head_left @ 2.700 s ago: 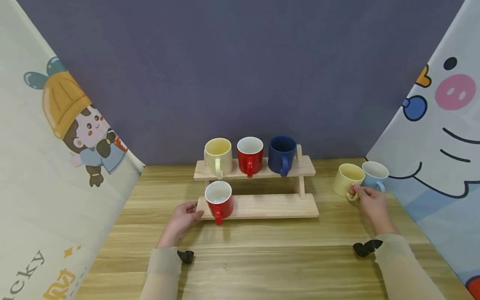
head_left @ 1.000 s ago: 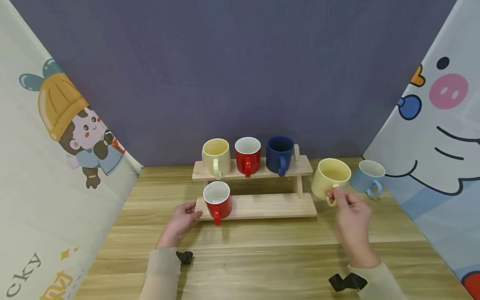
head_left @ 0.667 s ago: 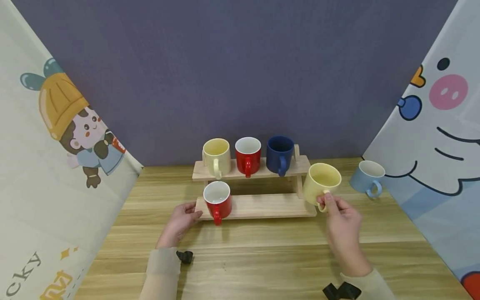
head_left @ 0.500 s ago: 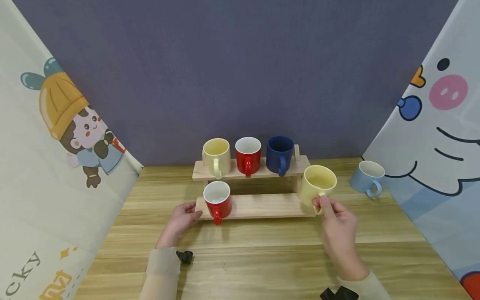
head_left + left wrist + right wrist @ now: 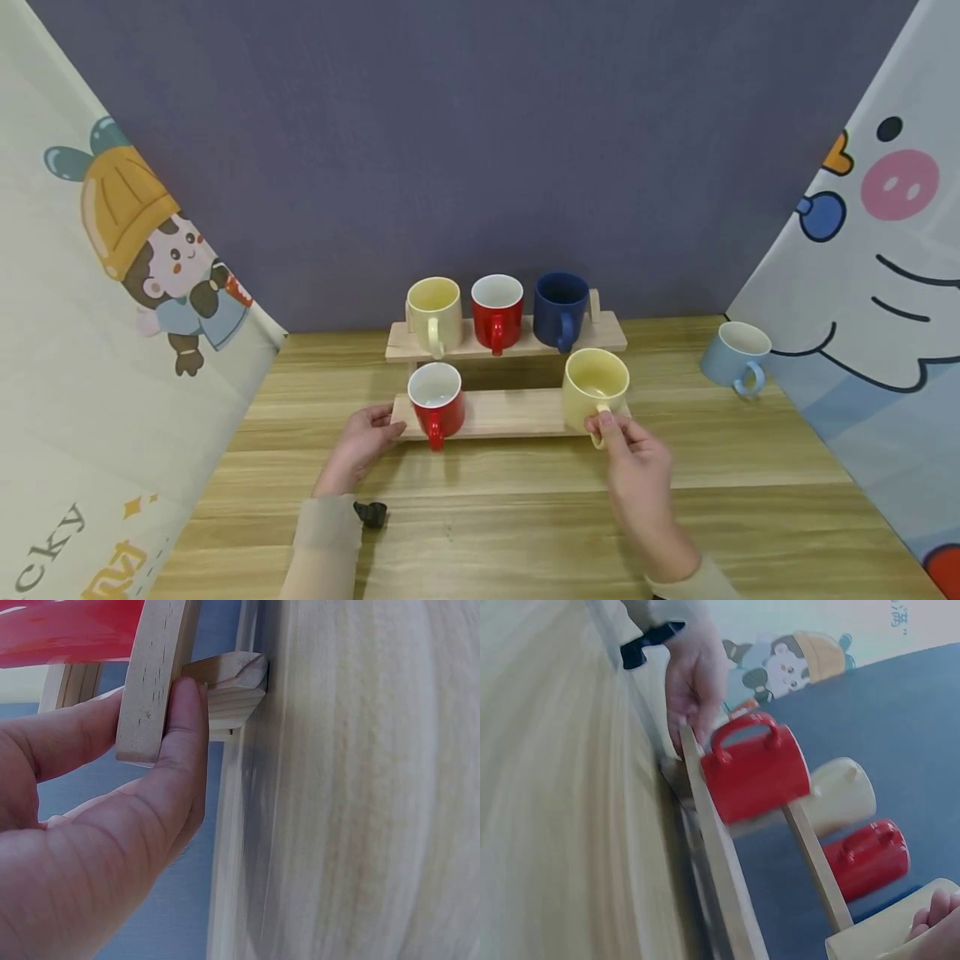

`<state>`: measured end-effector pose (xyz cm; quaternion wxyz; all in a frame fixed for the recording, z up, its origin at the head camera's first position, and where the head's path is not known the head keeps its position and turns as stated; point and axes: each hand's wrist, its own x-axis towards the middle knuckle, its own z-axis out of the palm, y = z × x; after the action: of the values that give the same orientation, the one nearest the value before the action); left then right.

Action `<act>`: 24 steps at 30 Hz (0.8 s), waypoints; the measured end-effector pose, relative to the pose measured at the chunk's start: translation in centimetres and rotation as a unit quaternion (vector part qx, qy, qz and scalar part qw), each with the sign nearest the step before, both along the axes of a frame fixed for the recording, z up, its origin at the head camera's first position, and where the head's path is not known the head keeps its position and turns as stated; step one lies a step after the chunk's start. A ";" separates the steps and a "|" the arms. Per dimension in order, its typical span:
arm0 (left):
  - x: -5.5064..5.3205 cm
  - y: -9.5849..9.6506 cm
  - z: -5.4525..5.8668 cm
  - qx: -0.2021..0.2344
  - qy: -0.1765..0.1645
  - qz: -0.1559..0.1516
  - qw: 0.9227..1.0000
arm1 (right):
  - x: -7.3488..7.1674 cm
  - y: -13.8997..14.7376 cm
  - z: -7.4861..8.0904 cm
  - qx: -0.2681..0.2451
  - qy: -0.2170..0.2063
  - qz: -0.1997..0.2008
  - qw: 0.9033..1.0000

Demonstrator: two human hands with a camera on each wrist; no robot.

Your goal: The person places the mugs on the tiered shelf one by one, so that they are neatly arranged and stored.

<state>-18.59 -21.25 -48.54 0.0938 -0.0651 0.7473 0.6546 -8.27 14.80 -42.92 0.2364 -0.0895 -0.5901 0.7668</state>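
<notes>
My right hand (image 5: 637,475) pinches the handle of a yellow mug (image 5: 588,400), held upright at the right end of the lower board of a wooden two-tier rack (image 5: 510,412). Whether its base touches the board I cannot tell. My left hand (image 5: 363,442) grips the board's left end; in the left wrist view, thumb and fingers (image 5: 184,742) lie on either side of the board end (image 5: 150,697). Beside that hand, a red mug (image 5: 442,417) stands on the lower board. Along the upper board are another yellow mug (image 5: 447,329), a red mug (image 5: 508,325) and a dark blue mug (image 5: 551,321).
A light blue mug (image 5: 723,358) stands on the wooden table (image 5: 480,533) at the right, near the printed side cloth (image 5: 862,350). Behind the rack rises a dark grey-blue backdrop (image 5: 480,150). Another printed cloth (image 5: 97,350) borders the left side.
My right hand has carried the yellow mug leftward, from beside the light blue mug to the right part of the lower board. The left hand has stayed at the board's end.
</notes>
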 end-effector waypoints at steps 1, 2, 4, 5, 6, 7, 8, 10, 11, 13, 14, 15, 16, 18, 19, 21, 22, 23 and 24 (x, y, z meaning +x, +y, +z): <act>0.0 0.1 0.0 0.002 -0.001 0.001 1.000 | 0.1 -0.3 -0.1 0.008 -0.004 0.004 1.000; 0.0 0.1 0.0 0.005 -0.002 0.001 1.000 | 0.2 -0.6 -0.2 0.016 -0.007 0.008 1.000; 0.0 0.2 0.0 0.011 0.004 -0.002 1.000 | 0.4 -1.2 -0.4 0.035 -0.014 0.014 0.999; 0.1 0.2 0.0 0.015 0.006 -0.002 1.000 | 0.4 -1.5 -0.5 0.044 -0.018 0.019 0.999; 0.1 0.2 0.0 0.019 0.008 -0.003 1.000 | 0.4 -1.9 -0.6 0.053 -0.021 0.022 0.998; 0.1 0.2 0.0 0.023 0.009 -0.005 1.000 | 0.4 -2.3 -0.6 0.057 -0.025 0.027 0.998; 0.1 0.2 0.0 0.025 0.011 -0.005 1.000 | 0.4 -2.7 -0.7 0.059 -0.030 0.031 0.997; 0.1 0.1 0.1 0.027 0.009 -0.002 1.000 | 0.3 -3.5 -0.8 0.061 -0.038 0.040 0.997; 0.2 0.1 0.2 0.026 0.008 -0.002 1.000 | 0.2 -4.0 -0.9 0.058 -0.041 0.045 0.996; 0.3 0.0 0.2 0.021 0.006 -0.004 1.000 | 0.1 -4.9 -1.0 0.052 -0.045 0.052 0.996; 0.3 0.0 0.2 0.019 0.004 -0.004 1.000 | 0.0 -5.3 -1.1 0.050 -0.044 0.055 0.996; 0.4 0.0 0.2 0.017 0.003 -0.004 1.000 | -0.2 -5.7 -1.2 0.050 -0.043 0.056 0.996; 0.4 0.0 0.2 0.016 0.004 -0.005 1.000 | -0.3 -6.1 -1.3 0.051 -0.042 0.057 0.996; 0.4 0.0 0.2 0.015 0.005 -0.006 1.000 | -0.6 -6.8 -1.4 0.051 -0.038 0.057 0.996; 0.4 0.0 0.2 0.017 0.004 -0.005 1.000 | -0.7 -7.2 -1.5 0.051 -0.036 0.059 0.996; 0.4 0.1 0.2 0.019 0.004 -0.003 1.000 | -0.9 -7.8 -1.5 0.047 -0.033 0.061 0.996; 0.4 0.0 0.2 0.019 0.004 -0.003 1.000 | -1.0 -8.0 -1.6 0.044 -0.030 0.063 0.997; 0.4 0.0 0.2 0.019 0.003 -0.002 1.000 | -1.1 -8.3 -1.6 0.041 -0.028 0.065 0.997; 0.4 0.0 0.2 0.019 0.002 -0.002 1.000 | -1.1 -8.5 -1.6 0.039 -0.027 0.066 0.997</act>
<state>-18.23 -21.22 -48.30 0.0950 -0.0604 0.7353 0.6683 -9.39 6.34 -44.54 0.1726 -0.0617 -0.6303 0.7544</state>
